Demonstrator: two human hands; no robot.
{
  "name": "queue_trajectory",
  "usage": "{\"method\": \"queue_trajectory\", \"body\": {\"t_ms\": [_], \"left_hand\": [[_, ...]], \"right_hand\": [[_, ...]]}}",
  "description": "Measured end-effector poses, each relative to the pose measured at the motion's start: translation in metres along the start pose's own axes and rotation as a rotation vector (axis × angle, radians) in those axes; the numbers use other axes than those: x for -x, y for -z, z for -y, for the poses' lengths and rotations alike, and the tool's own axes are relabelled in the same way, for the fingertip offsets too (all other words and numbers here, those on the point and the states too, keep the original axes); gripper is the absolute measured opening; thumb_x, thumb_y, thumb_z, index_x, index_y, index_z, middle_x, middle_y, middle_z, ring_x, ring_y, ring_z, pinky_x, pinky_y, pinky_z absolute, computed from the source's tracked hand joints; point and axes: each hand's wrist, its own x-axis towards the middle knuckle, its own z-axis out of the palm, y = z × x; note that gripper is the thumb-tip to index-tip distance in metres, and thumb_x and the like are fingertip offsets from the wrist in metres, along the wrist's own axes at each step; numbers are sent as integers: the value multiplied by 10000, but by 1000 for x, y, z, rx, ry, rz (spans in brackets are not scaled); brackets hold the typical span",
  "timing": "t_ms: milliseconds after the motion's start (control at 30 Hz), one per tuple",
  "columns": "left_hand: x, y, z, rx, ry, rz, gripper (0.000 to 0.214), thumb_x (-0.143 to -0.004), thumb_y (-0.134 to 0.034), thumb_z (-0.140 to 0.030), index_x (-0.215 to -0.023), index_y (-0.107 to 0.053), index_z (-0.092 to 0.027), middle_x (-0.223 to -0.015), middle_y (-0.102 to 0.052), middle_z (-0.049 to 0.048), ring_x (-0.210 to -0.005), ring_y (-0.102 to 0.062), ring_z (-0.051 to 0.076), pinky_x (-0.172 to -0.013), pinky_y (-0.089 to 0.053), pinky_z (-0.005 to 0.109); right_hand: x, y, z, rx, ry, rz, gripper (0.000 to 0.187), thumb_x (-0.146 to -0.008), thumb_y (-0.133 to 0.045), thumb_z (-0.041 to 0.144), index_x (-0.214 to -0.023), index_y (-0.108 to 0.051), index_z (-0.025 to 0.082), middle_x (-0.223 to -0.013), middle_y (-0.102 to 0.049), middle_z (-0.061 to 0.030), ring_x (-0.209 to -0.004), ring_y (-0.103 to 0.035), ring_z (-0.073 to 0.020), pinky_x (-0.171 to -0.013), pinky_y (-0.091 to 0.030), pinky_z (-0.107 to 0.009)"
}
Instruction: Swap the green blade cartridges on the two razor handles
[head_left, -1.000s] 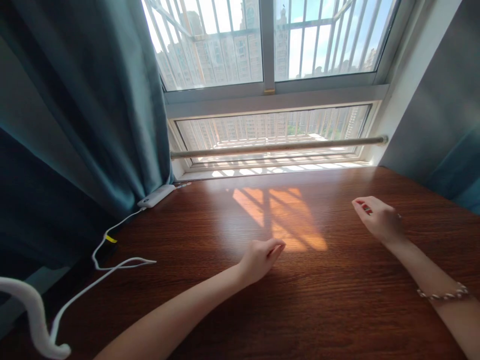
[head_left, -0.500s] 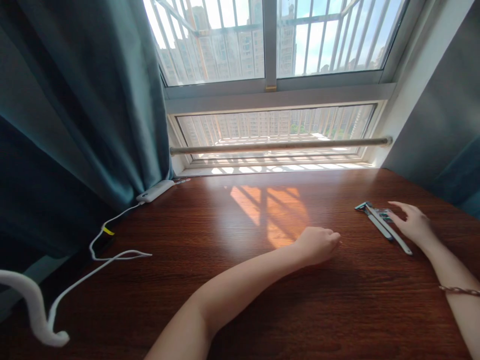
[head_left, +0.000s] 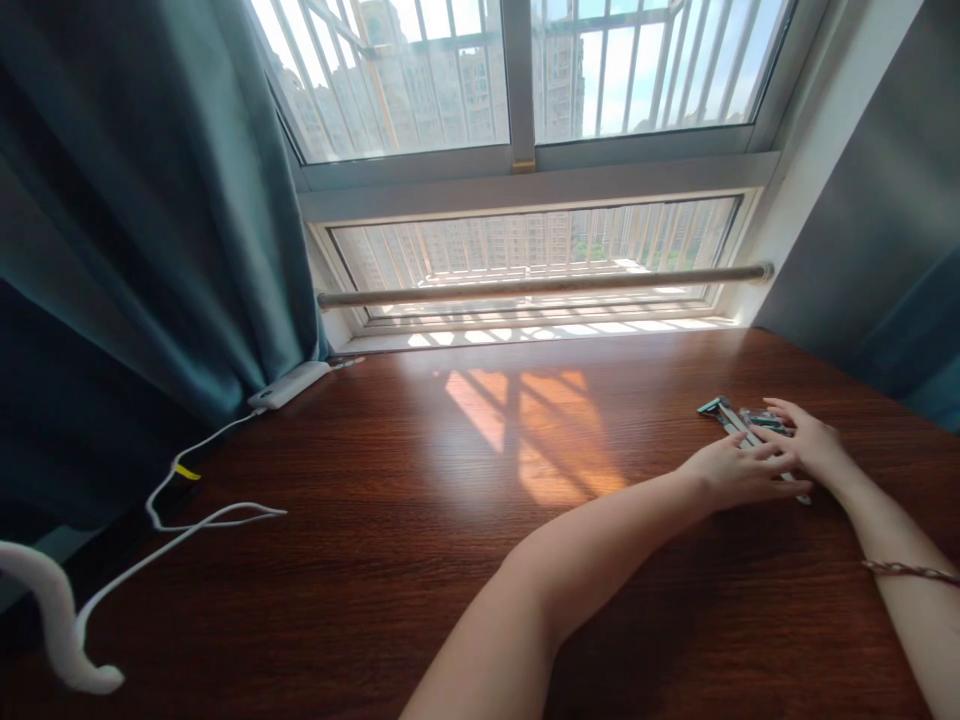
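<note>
Both hands are lying on a safety razor [head_left: 721, 412] at the right side of the worktop [head_left: 450, 560]: the left hand [head_left: 739, 470] is reaching across with fingers stretched flat over the slim handle, and the right hand [head_left: 814, 447] is resting just behind it, fingers spread and lightly curved. Neither is curling around the handle, so both are lying open on top of it rather than gripping. The razor's teal head is poking out past the fingertips toward the window, and a small teal-and-dark piece [head_left: 759, 420] is sitting against it, possibly a blade cartridge, though it is too small to tell. The main risk is a nicked fingertip, since the blade end is lying close to bare fingers and the overlapping hands are hiding most of the handle. The dark wood-grain worktop is glossy and is reflecting sunlight, so the thin, hard, rod-like razor could skid away under a flat press. A soft white cable [head_left: 202, 520] is looping from a rounded white power bank [head_left: 289, 385] beside the heavy teal curtain [head_left: 150, 220], well apart from both hands.
</note>
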Motion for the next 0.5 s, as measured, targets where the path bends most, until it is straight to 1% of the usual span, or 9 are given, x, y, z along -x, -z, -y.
{"method": "queue_trajectory", "body": {"t_ms": [33,100,133,267,367,433,500], "left_hand": [[-4,-3,0,49,39,-42,418,-904,-238,-165,-1251,-451,-261,-1284,-437,104,-1161,-408,271,-868,-338,468],[-10,-8,1,141,71,-107,396,-898,-266,-163,-1171,-534,-264,-1240,-491,80,-1123,-440,257,-879,-329,470],[-13,-11,1,174,55,-118,393,-894,-270,-155,-1146,-557,-248,-1216,-513,82,-1091,-463,249,-873,-335,468],[-25,-21,2,289,6,-67,376,-883,-287,-142,-1100,-586,-209,-1147,-560,92,-1023,-508,233,-821,-372,462],[-34,-26,0,327,22,-30,369,-870,-293,-121,-1073,-594,-189,-1098,-575,113,-985,-534,246,-767,-394,476],[-37,-28,-2,325,28,-32,372,-858,-295,-93,-1060,-596,-175,-1053,-586,125,-922,-565,253,-713,-414,477],[-39,-30,-3,315,16,-60,372,-851,-294,-74,-1029,-608,-161,-998,-603,129,-876,-583,259,-663,-432,465]], "right_hand": [[0,0,-1,-30,-16,12,530,-636,-648,363,-1128,-540,200,-1014,-647,-115,-840,-628,-204,-720,-446,-273],[-1,1,-2,-88,-53,23,577,-645,-643,364,-1169,-492,176,-1036,-632,-141,-882,-617,-204,-742,-438,-276],[-1,1,-3,-108,-78,8,596,-648,-641,367,-1184,-473,168,-1042,-627,-149,-898,-612,-204,-749,-435,-277],[-2,5,-1,-153,-161,-72,656,-633,-651,395,-1205,-439,152,-1071,-609,-170,-930,-599,-215,-765,-428,-296],[-1,9,5,-161,-185,-115,681,-606,-674,385,-1202,-438,152,-1081,-603,-169,-937,-597,-221,-777,-422,-306],[0,13,11,-157,-186,-131,685,-597,-682,383,-1198,-442,159,-1076,-610,-158,-939,-598,-224,-789,-419,-309],[2,16,17,-151,-184,-143,689,-591,-688,381,-1198,-442,166,-1069,-618,-145,-945,-598,-226,-801,-416,-310]]}}
